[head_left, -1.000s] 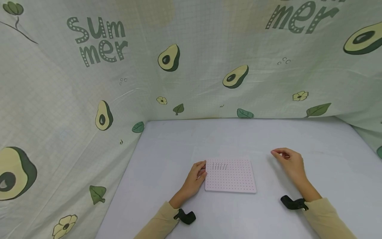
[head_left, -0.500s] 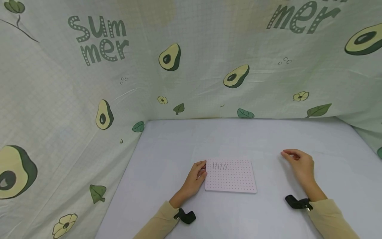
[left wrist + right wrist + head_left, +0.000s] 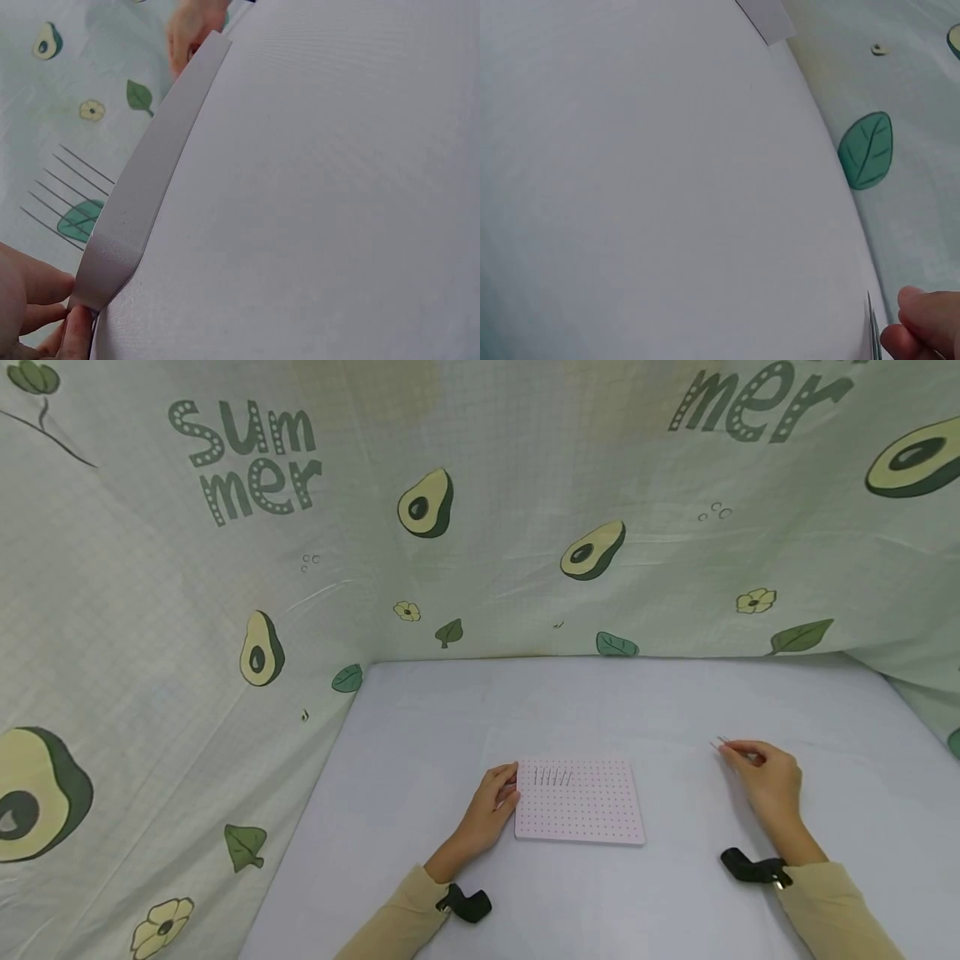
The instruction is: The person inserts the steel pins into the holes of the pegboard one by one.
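A pale pink pegboard with rows of small holes lies on the table. Several thin metal pins stand in a row near its far left corner; the left wrist view shows these pins upright from the board's face. My left hand grips the board's left edge, fingers at the corner. Off to the right of the board, my right hand pinches with thumb and fingertip at a thin metal pin. Slim pin shafts show beside those fingertips in the right wrist view.
The white table runs back to a hanging cloth printed with avocados and leaves. Another cloth side rises at the left. Black wrist cameras are strapped at both sleeves.
My right hand has moved to the right and slightly nearer, and thin pins now show at its fingertips. The left hand and the pegboard have stayed in place.
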